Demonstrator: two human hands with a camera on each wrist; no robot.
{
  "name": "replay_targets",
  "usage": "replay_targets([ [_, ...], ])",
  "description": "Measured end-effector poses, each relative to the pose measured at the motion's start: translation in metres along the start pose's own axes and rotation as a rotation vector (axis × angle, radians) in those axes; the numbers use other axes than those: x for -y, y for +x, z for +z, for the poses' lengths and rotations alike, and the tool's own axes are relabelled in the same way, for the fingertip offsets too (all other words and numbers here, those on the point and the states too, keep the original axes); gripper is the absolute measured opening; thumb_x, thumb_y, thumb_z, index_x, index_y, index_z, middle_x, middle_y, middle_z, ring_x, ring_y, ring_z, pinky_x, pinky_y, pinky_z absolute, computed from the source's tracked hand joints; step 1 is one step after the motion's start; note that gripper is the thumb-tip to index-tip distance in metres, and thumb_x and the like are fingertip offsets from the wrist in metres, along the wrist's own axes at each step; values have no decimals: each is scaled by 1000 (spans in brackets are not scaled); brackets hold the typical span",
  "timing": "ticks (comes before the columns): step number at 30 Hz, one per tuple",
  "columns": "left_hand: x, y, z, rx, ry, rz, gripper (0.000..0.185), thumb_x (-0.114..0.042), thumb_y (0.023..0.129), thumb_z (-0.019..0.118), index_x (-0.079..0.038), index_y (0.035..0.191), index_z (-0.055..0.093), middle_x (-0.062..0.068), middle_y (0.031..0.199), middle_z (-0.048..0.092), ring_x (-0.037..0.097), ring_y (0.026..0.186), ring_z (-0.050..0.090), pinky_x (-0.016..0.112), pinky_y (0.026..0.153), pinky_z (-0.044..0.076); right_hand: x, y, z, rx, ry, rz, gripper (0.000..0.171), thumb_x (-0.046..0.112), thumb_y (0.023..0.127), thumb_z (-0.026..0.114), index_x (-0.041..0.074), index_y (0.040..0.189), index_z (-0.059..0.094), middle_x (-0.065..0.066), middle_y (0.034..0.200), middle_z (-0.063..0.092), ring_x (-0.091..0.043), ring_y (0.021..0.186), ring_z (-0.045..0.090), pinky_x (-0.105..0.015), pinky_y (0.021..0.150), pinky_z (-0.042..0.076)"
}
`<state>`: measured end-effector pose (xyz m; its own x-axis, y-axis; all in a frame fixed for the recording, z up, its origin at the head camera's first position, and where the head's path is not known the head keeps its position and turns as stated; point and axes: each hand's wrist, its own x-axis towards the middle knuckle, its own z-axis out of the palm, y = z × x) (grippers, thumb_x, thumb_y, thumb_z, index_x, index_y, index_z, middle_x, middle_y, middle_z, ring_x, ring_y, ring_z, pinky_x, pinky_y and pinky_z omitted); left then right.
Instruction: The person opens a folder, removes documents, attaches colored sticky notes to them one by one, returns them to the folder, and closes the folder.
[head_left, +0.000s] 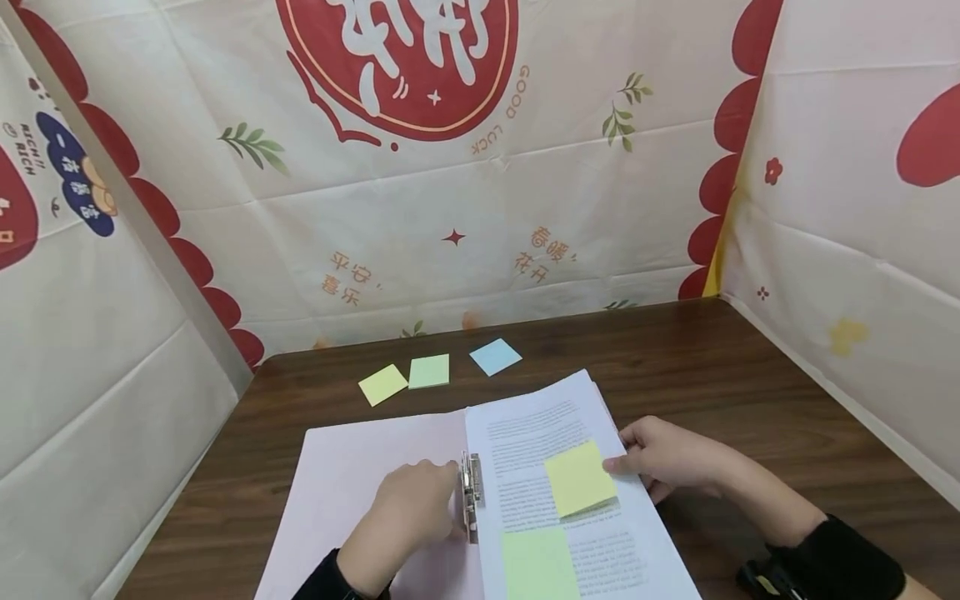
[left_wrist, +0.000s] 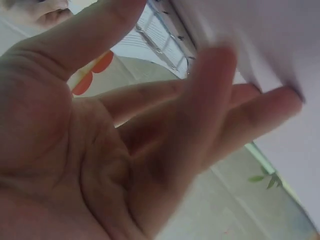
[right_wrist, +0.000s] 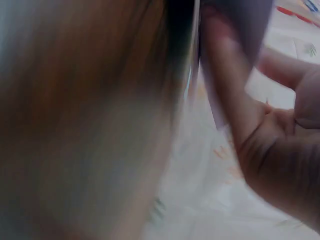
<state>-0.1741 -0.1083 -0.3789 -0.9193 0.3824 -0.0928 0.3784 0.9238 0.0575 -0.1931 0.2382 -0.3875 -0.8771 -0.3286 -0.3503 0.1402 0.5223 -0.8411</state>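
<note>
An open pale pink folder [head_left: 352, 467] lies on the table, with a metal clip [head_left: 470, 492] along its spine. On its right side is a stack of printed paper [head_left: 517, 442]. A yellow sticky note [head_left: 580, 477] with a lifted lower edge and a light green sticky note [head_left: 538, 562] are on the top sheet. My left hand [head_left: 416, 504] is over the left cover beside the clip; in the left wrist view its loosely extended fingertips [left_wrist: 290, 100] touch the pink cover. My right hand [head_left: 671, 454] pinches the paper stack's right edge, thumb on top beside the yellow note, fingers partly hidden underneath.
Yellow [head_left: 383, 385], green [head_left: 429, 372] and blue [head_left: 496, 357] sticky notes lie behind the folder on the dark wood table [head_left: 217, 492]. Printed cloth walls [head_left: 420, 200] enclose the table at the back and both sides.
</note>
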Motion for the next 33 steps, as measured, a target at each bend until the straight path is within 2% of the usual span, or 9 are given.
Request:
replay_targets([
  [3, 3, 1, 0, -31, 47, -33, 66, -42, 63, 99, -10, 114, 72, 9, 88, 73, 27, 76, 68, 44, 60, 54, 7, -2, 6, -156, -293, 44, 36, 28, 96, 80, -3, 111, 71, -9, 79, 71, -19, 66, 69, -34, 60, 60],
  [5, 7, 2, -2, -39, 46, -44, 77, -45, 63, 99, -9, 124, 71, 12, 99, 75, 31, 87, 71, 48, 66, 58, 12, -3, 9, -219, -485, 27, 41, 33, 93, 83, -2, 112, 71, -9, 83, 71, -18, 70, 66, -36, 61, 57],
  [8, 14, 8, -7, -39, 23, -35, 98, -48, 61, 101, -7, 141, 64, 18, 121, 73, 37, 110, 69, 53, 81, 62, 19, -3, 17, -216, -679, -61, 63, 39, 87, 88, -5, 127, 68, -20, 117, 73, -32, 101, 72, -50, 83, 61],
  [10, 17, 12, -9, -19, -13, -17, 108, -49, 60, 102, -6, 149, 58, 22, 137, 67, 41, 126, 64, 58, 93, 60, 23, -2, 24, -158, -749, -105, 85, 43, 82, 91, -6, 143, 59, -28, 147, 58, -43, 132, 61, -62, 105, 54],
  [13, 19, 19, -7, 47, -104, 14, 116, -45, 61, 103, -5, 156, 50, 25, 156, 54, 48, 143, 52, 64, 109, 53, 28, 2, 35, -42, -752, -85, 102, 46, 79, 93, -4, 155, 48, -34, 166, 36, -54, 154, 37, -71, 119, 38],
  [16, 19, 22, 0, 126, -176, 20, 118, -40, 62, 103, -6, 159, 46, 25, 164, 46, 52, 149, 46, 68, 112, 48, 31, 6, 44, 21, -775, -44, 105, 43, 77, 95, -6, 156, 46, -37, 165, 35, -58, 154, 34, -73, 119, 36],
  [18, 19, 23, 4, 145, -191, 10, 120, -38, 61, 104, -8, 161, 44, 23, 164, 47, 52, 148, 47, 69, 109, 50, 33, 8, 50, 35, -797, -25, 104, 41, 76, 96, -8, 154, 48, -39, 163, 37, -60, 152, 36, -73, 119, 36],
  [25, 16, 31, 5, 110, -148, 0, 124, -34, 52, 107, -17, 160, 47, 19, 155, 56, 45, 131, 56, 62, 96, 59, 35, 11, 56, 39, -853, -3, 107, 41, 71, 98, -9, 152, 49, -42, 162, 35, -66, 150, 33, -78, 116, 34],
  [33, 7, 35, 4, 111, -97, -6, 120, -34, 48, 108, -12, 153, 53, 23, 147, 59, 45, 122, 60, 62, 93, 59, 37, 12, 55, 40, -872, 22, 108, 43, 70, 98, -7, 153, 49, -41, 163, 35, -65, 151, 33, -78, 117, 34],
])
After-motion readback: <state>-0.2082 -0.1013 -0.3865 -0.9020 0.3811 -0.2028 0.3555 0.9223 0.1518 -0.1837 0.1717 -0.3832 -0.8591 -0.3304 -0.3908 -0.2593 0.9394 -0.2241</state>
